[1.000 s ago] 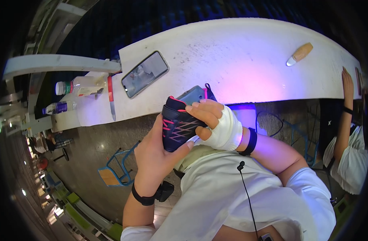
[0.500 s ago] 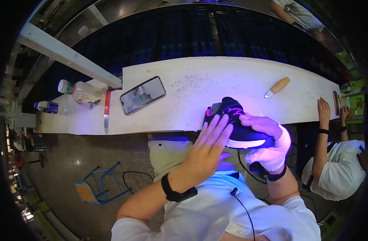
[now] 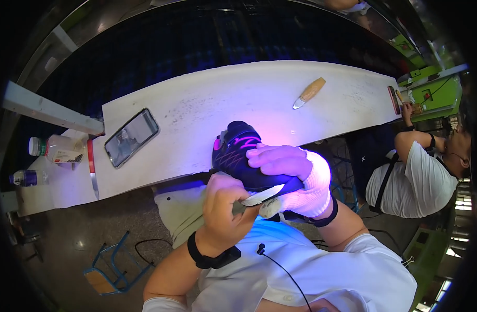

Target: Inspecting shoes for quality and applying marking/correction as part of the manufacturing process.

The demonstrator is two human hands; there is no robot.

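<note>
A black sneaker (image 3: 232, 160) with pink-lit lacing and a white sole is held up at the near edge of the white workbench (image 3: 197, 99). My right hand (image 3: 301, 174), in a white glove, grips its front part, with fingers over the upper and the thumb below by the sole. My bare left hand (image 3: 225, 205) is closed at the near side of the shoe, with its curled fingers against the edge of the white sole. What lies inside those fingers is partly hidden. Violet light falls on the shoe and the gloved hand.
On the bench are a phone (image 3: 132, 137), a red-handled knife (image 3: 92, 164), a wooden-handled blade (image 3: 310, 92) and two plastic bottles, one large (image 3: 64, 149) and one small (image 3: 25, 178). A co-worker (image 3: 415, 177) sits at the right. A blue-framed stool (image 3: 113, 265) stands on the floor.
My left hand has gone from lying flat with stretched fingers on the shoe's side to curling closed at the sole edge. The view has turned, so the bench appears shifted left.
</note>
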